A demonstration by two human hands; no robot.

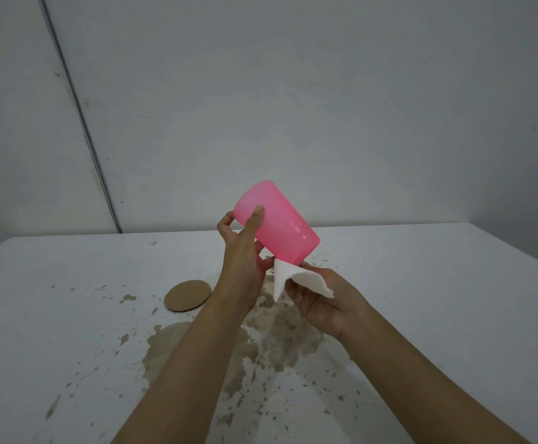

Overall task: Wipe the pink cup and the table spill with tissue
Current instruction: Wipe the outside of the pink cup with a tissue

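My left hand (pixel 243 251) grips a pink plastic cup (pixel 280 224) and holds it tilted in the air above the table, base up to the left, rim down to the right. Just below the rim, my right hand (pixel 322 302) pinches a folded white tissue (pixel 296 280), whose upper edge touches the cup's rim. A brown spill (pixel 261 344) spreads over the white table (pixel 69 299) beneath both forearms, partly hidden by them, with splatter specks scattered around it.
A round brown cardboard coaster (pixel 188 295) lies flat on the table left of my left wrist. A plain grey wall stands behind the table's far edge. A dark cable or seam runs diagonally down the wall at the left.
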